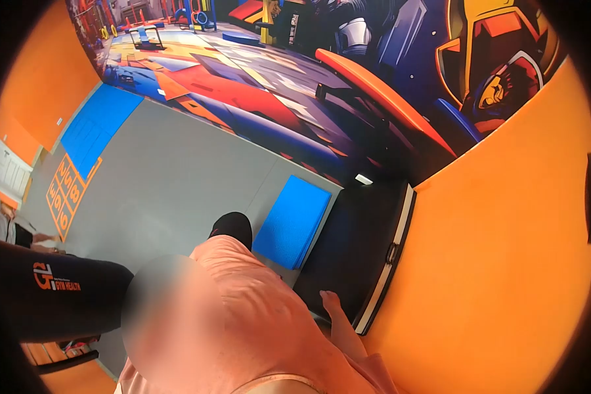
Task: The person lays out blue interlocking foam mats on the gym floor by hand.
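Observation:
A black sleeve (52,289) with an orange logo comes in from the left edge; it looks like my left arm. Its hand is hidden behind a person in a peach shirt (256,315) who is close in front of me. My right hand does not show in the head view. The peach-shirted person's own hand (331,302) hangs with loose fingers next to the white edge of a black mat (387,256). A dark shoe or knee (233,226) of that person shows above the shirt.
Grey floor mats (171,177) carry a blue pad (292,220), a larger blue area (98,125) and an orange hopscotch grid (69,190). An orange padded wall (505,249) fills the right. A colourful mural (348,59) covers the far wall. Another person (0,220) is at the left edge.

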`<action>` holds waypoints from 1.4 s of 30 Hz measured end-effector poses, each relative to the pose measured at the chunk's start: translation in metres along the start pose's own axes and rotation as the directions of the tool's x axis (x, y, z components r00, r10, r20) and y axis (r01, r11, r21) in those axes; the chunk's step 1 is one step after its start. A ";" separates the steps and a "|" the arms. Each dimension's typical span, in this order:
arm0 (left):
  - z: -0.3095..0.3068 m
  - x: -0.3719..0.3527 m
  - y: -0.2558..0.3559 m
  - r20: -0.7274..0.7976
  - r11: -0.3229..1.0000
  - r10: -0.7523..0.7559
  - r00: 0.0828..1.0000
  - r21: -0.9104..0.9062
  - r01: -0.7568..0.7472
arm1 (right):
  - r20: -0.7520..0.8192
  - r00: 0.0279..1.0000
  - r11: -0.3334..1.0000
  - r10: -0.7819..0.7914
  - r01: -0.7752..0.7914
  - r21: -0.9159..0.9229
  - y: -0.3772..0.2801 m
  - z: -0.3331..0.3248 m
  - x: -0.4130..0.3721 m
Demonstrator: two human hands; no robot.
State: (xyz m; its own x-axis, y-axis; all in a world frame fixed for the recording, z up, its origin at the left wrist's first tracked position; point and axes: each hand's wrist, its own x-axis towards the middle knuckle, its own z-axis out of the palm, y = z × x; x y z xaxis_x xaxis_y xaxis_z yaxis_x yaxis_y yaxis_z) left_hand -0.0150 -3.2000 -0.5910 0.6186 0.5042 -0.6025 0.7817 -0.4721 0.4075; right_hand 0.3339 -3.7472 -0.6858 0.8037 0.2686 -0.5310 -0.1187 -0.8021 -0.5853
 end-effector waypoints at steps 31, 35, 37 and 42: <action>-0.150 0.150 -0.165 0.053 0.961 -0.108 0.993 -0.249 0.118 | 0.240 0.966 0.982 0.096 -0.131 0.136 -0.330 0.119 0.022; -0.146 0.134 -0.196 -0.022 0.870 -0.345 0.938 -0.382 0.311 | 0.269 0.962 0.963 -0.047 -0.028 0.267 -0.356 0.132 0.042; -0.143 0.124 -0.198 0.048 0.887 -0.339 0.939 -0.317 0.336 | 0.272 0.962 0.953 -0.002 -0.081 0.293 -0.354 0.133 0.043; -0.120 0.105 -0.194 0.147 0.906 -0.271 0.951 -0.296 0.303 | 0.245 0.964 0.896 0.107 -0.200 0.397 -0.333 0.130 0.023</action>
State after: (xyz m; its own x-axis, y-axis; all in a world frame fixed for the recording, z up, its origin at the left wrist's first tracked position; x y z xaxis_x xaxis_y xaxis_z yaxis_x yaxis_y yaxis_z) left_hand -0.0923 -2.9686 -0.6507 0.3654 0.5012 -0.7844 0.9191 -0.0606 0.3894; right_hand 0.3157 -3.4042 -0.5829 0.6193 0.3037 -0.7241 -0.4982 -0.5608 -0.6613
